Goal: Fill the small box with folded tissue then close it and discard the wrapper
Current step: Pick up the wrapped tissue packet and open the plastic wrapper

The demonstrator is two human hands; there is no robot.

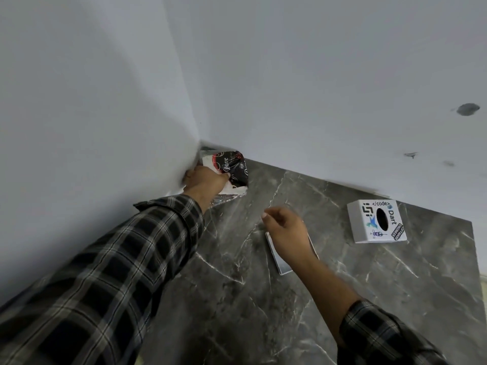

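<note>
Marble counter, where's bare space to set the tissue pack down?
The widest bare stretch of the marble counter lies near the front, between the two sleeves. Another patch separates the flat lid from the white box. The wall corner is crowded: left hand on the tissue pack.

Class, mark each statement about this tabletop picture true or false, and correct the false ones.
1. The left hand grips the tissue pack in the corner by the wall. True.
2. The white sticker-covered box sits beside the right hand, touching it. False: it stands apart, further right.
3. The right hand hovers over a flat white panel on the marble table. True.
4. The box's oval opening has tissue poking out. False: it looks dark, nothing protruding.
</note>
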